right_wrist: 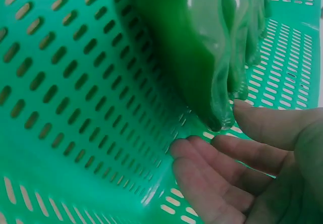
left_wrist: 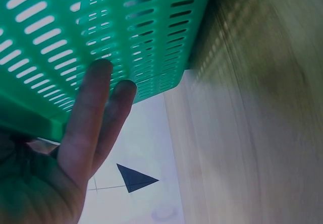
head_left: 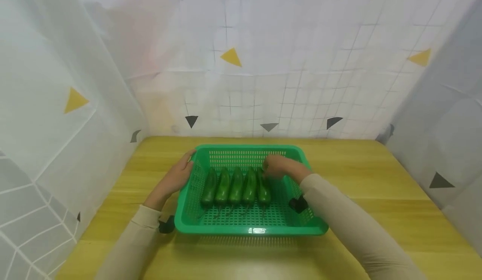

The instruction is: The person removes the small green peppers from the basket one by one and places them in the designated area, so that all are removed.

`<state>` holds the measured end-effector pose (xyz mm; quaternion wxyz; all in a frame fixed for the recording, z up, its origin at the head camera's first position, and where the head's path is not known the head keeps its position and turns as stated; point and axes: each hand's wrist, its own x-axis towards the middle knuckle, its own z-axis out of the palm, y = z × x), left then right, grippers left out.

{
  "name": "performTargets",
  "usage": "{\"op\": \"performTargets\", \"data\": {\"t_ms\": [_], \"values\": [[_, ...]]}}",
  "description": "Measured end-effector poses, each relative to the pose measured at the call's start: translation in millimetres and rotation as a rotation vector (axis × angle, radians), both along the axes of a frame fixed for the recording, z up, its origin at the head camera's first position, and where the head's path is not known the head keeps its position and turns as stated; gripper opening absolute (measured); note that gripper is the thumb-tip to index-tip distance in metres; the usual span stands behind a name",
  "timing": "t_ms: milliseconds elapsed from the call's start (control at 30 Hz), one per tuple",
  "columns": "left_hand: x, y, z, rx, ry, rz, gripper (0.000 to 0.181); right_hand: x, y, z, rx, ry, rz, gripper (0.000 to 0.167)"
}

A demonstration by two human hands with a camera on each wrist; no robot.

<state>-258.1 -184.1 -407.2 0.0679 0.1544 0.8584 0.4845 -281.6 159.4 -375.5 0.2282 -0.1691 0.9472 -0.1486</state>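
Note:
Several long, glossy green peppers (head_left: 236,188) lie side by side in a green plastic basket (head_left: 248,230), their stems toward the near rim. My left hand (head_left: 175,177) holds the basket's left rim; in the left wrist view two fingers (left_wrist: 86,118) lie along the slotted outer wall, while the thumb is hidden there. Inside the basket, my right hand (head_left: 276,166) is at the far tip of the rightmost pepper (head_left: 264,194). The right wrist view shows its thumb and loosely bent fingers (right_wrist: 202,183) spread apart near that tip, with nothing between them.
The basket stands on a yellowish wooden table (head_left: 357,167). A pale patterned sheet (head_left: 301,62) hangs behind the table and along both sides. A dark device sits at each wrist, the right one (head_left: 298,204) over the basket.

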Motion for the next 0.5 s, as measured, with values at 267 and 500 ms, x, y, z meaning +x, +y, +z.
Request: {"op": "performTargets", "data": {"t_ms": [267, 500], "values": [[1.5, 0.9, 3.4, -0.01, -0.005, 0.005, 0.053, -1.8, -0.5, -7.5, -0.018, -0.061, -0.062, 0.02], [2.4, 1.6, 5.4, -0.006, -0.003, -0.001, 0.052, -0.5, 1.7, -7.5, -0.109, -0.119, -0.126, 0.011]]}}
